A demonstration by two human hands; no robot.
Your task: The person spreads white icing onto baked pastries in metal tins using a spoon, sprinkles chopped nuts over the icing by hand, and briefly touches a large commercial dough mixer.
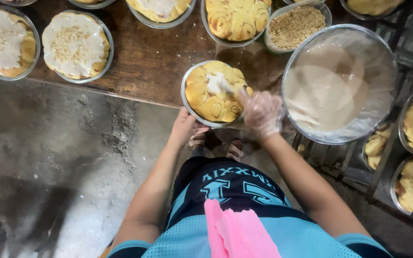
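Two hands are working one pan of rolls [214, 93] at the desk [144, 62] edge: left hand [186, 125] is clamping the rim, gloved right hand [261, 112] (fingers closed) is spreading white icing [217, 84]; steadying the pan should help even coverage.

Golden spiral rolls [214, 100] carry white icing [217, 84]; the table [149, 62] is dark brown, the jersey [244, 215] teal and navy, the cloth [240, 231] pink.

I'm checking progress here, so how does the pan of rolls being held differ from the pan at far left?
The held pan has only a dab of white icing at its centre; the far-left pan is iced nearly all over and sprinkled with crumbs. The held pan overhangs the table edge; the other sits fully on it. Both are round metal pans.
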